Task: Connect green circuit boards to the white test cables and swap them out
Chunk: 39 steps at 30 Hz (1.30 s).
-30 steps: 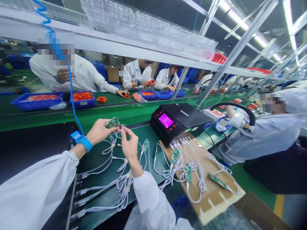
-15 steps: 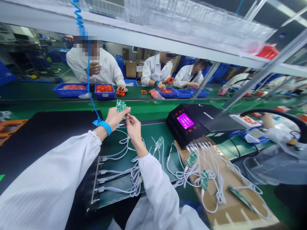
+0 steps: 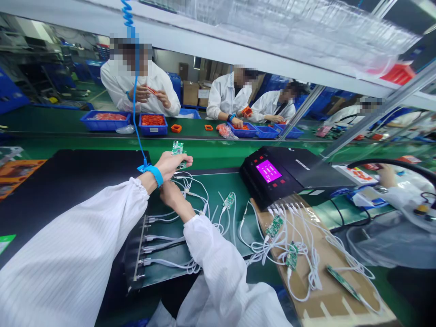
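A green circuit board (image 3: 177, 149) is held in my left hand (image 3: 170, 165), which wears a blue wrist strap with a coiled cord. My right hand (image 3: 172, 195) is lower, just beneath the left wrist, among white cables (image 3: 194, 190); its fingertips are mostly hidden, so what they hold cannot be made out. To the right, another green board (image 3: 229, 200) lies on the mat with a white cable at its end. More boards, such as one (image 3: 274, 225) by the cable bundle, rest on the brown cardboard (image 3: 327, 272).
A black tester (image 3: 275, 175) with a lit magenta screen stands right of centre. At left is a black surface (image 3: 78, 181). Blue bins (image 3: 153, 131) with orange parts line the far bench, where people in white coats sit. A metal post (image 3: 378, 113) slants at right.
My right hand has moved down and left, away from the board in my left hand. Across the bench, a person now holds an orange part in both hands. The view has shifted slightly.
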Each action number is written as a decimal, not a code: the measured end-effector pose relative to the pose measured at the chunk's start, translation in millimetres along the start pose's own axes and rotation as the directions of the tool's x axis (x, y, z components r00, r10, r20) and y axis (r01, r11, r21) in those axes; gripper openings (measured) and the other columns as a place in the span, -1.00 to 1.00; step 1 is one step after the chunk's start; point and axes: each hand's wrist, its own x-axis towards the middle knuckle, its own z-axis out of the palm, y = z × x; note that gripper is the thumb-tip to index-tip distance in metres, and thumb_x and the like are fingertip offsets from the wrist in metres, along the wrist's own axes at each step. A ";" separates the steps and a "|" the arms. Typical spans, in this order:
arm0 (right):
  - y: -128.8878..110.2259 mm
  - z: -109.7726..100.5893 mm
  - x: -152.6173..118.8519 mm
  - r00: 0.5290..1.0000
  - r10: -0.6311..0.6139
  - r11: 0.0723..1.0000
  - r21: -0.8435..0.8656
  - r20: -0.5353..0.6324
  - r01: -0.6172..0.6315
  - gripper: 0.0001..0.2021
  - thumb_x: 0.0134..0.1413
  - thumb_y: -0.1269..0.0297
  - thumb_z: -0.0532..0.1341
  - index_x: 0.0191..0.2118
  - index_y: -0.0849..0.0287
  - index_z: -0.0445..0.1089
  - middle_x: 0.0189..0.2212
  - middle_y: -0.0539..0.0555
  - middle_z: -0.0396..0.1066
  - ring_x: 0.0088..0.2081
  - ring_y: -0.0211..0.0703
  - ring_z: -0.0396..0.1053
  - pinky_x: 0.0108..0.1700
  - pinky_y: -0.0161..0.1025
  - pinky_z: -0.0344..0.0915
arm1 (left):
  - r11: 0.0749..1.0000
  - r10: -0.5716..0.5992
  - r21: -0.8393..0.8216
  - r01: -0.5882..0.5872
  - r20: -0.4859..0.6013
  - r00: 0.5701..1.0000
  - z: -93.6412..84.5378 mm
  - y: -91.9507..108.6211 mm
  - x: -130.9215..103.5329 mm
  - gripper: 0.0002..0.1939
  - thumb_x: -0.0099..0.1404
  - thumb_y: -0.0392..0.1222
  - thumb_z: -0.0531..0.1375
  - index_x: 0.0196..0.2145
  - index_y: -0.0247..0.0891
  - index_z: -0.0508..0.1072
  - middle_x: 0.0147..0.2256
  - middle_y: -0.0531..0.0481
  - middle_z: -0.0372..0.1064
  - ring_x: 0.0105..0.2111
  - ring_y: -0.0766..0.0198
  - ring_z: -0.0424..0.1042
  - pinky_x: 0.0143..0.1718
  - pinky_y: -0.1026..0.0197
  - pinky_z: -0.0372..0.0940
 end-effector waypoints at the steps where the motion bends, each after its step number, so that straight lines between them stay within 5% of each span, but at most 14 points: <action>1: 0.9 -3.9 -3.4 0.999 -0.024 1.000 -0.004 0.022 0.024 -0.70 -0.18 0.72 0.26 -0.34 0.21 0.49 -0.32 0.08 0.57 -0.26 -0.07 0.49 -0.14 -0.22 0.34 | 1.000 -0.011 0.002 0.011 0.007 1.000 0.2 -0.4 -0.9 -0.88 -0.01 -0.48 0.39 -0.52 -0.42 0.53 -0.40 -0.21 0.58 -0.44 0.23 0.56 -0.17 0.13 0.51; 5: 15.3 -46.9 -26.8 0.997 -0.012 0.983 -0.182 0.075 0.025 -0.72 0.02 0.55 0.33 -0.12 0.17 0.55 -0.07 0.18 0.56 -0.03 -0.04 0.47 0.09 -0.20 0.32 | 0.999 -0.028 -0.031 0.029 0.045 0.999 3.3 -3.2 -4.6 -0.86 0.04 -0.53 0.36 -0.52 -0.42 0.50 -0.40 -0.24 0.57 -0.35 0.16 0.60 -0.13 0.11 0.54; 7: 28.8 -76.4 -40.7 0.992 0.127 0.920 -0.374 0.013 -0.113 -0.81 0.15 0.47 0.29 -0.12 0.17 0.56 -0.09 0.22 0.56 0.00 0.01 0.46 0.09 -0.15 0.30 | 0.999 -0.027 -0.040 0.030 0.052 0.998 5.3 -4.8 -5.2 -0.82 0.06 -0.56 0.35 -0.53 -0.40 0.46 -0.44 -0.21 0.54 -0.32 0.12 0.61 -0.12 0.09 0.56; 11: 55.5 -112.1 -62.6 0.963 0.265 0.856 -0.449 -0.042 -0.255 -0.85 0.15 0.51 0.27 -0.23 0.21 0.58 -0.22 0.28 0.58 -0.11 0.08 0.50 -0.06 -0.13 0.31 | 0.999 -0.010 -0.035 0.012 0.073 0.997 7.1 -7.3 -5.2 -0.73 0.03 -0.62 0.35 -0.56 -0.38 0.38 -0.47 -0.13 0.47 -0.28 0.05 0.62 -0.09 0.03 0.57; 19: 66.4 -104.9 -69.6 0.955 0.294 0.886 -0.386 0.039 -0.257 -0.72 0.12 0.59 0.19 -0.18 0.18 0.60 -0.31 0.15 0.61 -0.21 -0.09 0.52 -0.13 -0.26 0.31 | 1.000 -0.023 0.023 0.021 0.074 0.997 7.7 -6.7 -9.1 -0.75 0.07 -0.63 0.31 -0.54 -0.39 0.38 -0.44 -0.12 0.46 -0.32 0.06 0.61 -0.12 -0.02 0.55; 30: 54.1 -129.6 -84.1 0.967 0.219 0.965 -0.175 0.129 -0.195 -0.86 0.14 0.45 0.18 -0.23 0.14 0.46 -0.36 0.03 0.51 -0.31 -0.18 0.42 -0.22 -0.28 0.28 | 0.983 -0.008 0.183 -0.017 0.134 0.991 5.8 -5.0 -13.0 -0.86 0.13 -0.52 0.33 -0.52 -0.42 0.49 -0.45 -0.14 0.53 -0.43 0.26 0.52 -0.24 0.18 0.43; 33: 46.9 -128.8 -89.3 0.979 0.173 0.984 -0.064 0.105 -0.167 -0.93 0.22 0.28 0.21 -0.24 0.12 0.43 -0.44 -0.04 0.46 -0.39 -0.22 0.36 -0.27 -0.28 0.24 | 0.973 0.019 0.226 -0.051 0.140 0.990 2.5 -9.0 -7.3 -0.85 0.02 -0.41 0.45 -0.48 -0.39 0.54 -0.41 -0.11 0.55 -0.40 0.24 0.50 -0.25 0.18 0.39; 39: 42.6 -136.6 -111.1 0.986 0.162 0.975 0.160 -0.037 -0.154 -0.75 0.30 0.06 0.19 -0.15 0.14 0.45 -0.42 0.00 0.45 -0.32 -0.16 0.43 -0.19 -0.21 0.30 | 0.953 0.046 0.288 -0.099 0.186 0.981 -2.4 -17.9 0.2 -0.76 -0.07 -0.33 0.53 -0.49 -0.32 0.55 -0.42 -0.02 0.52 -0.44 0.28 0.44 -0.32 0.19 0.34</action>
